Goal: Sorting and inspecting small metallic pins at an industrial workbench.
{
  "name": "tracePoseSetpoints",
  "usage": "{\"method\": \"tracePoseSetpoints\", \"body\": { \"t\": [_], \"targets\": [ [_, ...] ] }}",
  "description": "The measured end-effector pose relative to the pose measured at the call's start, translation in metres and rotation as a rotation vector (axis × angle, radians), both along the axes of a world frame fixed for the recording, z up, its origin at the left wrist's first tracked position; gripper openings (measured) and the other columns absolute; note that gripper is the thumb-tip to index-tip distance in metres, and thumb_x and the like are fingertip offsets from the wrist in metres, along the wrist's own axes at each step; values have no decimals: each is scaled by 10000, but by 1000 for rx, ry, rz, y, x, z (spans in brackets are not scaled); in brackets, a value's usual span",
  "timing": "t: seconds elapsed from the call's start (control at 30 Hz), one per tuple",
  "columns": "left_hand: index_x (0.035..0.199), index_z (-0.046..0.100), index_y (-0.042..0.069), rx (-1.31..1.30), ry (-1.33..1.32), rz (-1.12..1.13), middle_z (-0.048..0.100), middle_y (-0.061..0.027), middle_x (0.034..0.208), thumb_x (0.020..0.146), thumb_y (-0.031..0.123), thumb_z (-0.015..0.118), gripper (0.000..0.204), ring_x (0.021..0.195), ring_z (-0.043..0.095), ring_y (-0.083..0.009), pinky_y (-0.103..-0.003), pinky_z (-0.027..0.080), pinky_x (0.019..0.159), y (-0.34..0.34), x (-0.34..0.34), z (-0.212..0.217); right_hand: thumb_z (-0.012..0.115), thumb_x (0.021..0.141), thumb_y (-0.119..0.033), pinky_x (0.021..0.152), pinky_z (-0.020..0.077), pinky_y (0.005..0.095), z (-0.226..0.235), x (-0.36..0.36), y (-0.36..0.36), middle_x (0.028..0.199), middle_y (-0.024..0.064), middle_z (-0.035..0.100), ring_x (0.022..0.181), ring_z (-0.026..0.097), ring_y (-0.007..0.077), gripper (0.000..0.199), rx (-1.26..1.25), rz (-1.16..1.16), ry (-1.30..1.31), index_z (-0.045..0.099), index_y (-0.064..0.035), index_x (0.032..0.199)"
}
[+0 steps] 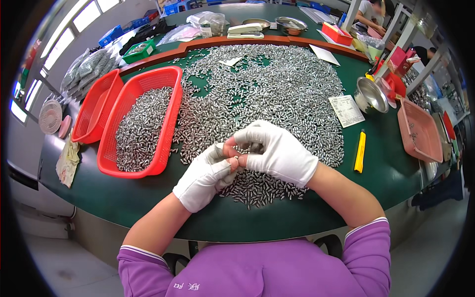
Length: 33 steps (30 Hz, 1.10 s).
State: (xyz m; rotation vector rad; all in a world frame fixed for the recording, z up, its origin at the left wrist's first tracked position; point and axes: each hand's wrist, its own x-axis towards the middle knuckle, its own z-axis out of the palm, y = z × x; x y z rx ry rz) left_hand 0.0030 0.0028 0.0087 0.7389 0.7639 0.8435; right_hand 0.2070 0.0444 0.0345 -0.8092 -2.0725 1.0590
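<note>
A wide heap of small silver metal pieces [267, 84] covers the green table [148, 208]. My left hand [205, 175], in a white glove with bare fingertips, pinches one small metal piece [219, 146] at its tips. My right hand [277, 151], gloved the same way, meets the left just above the near edge of the heap, fingertips closed on a small piece between the two hands. A red mesh basket [168, 104] left of my hands holds many of the same silver pieces.
A second, empty red basket [99, 106] lies further left. On the right lie a yellow utility knife [359, 151], a paper slip [347, 110], a steel bowl [370, 95] and a pink tray [420, 129]. A stapler [246, 30] and metal dishes stand at the back; another person sits far right.
</note>
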Motion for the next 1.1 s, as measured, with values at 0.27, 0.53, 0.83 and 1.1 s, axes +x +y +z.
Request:
{"method": "tracePoseSetpoints", "body": {
  "t": [0.27,0.53,0.83,1.1],
  "targets": [
    [1007,573,94,38,-74,10,596,-2,876,946,219,637,154,660,456,-56,-185,359,582,1,-1,0,708,784,-221,766,505,411,-28,16,16,844,98,625,851,621,305,184,392,-184,-563,678,-110,928],
    [1005,576,97,41,-63,26,601,-1,878,961,254,616,167,665,473,-58,-183,383,596,-1,-1,0,692,796,-206,747,509,410,-19,16,13,824,105,623,824,630,312,152,354,-181,-576,678,-108,911],
    [1007,575,97,41,-84,-3,596,2,880,965,253,610,165,667,479,-56,-181,392,604,1,-1,1,679,799,-208,738,517,410,-13,15,10,840,98,632,829,640,299,95,313,-215,-791,685,-120,836],
    [1011,567,94,24,-89,30,600,-7,897,945,236,638,172,678,496,-57,-181,411,618,1,-4,-2,693,788,-207,766,516,410,4,22,7,885,99,642,874,637,304,140,269,-143,-866,686,-126,902]
  ]
}}
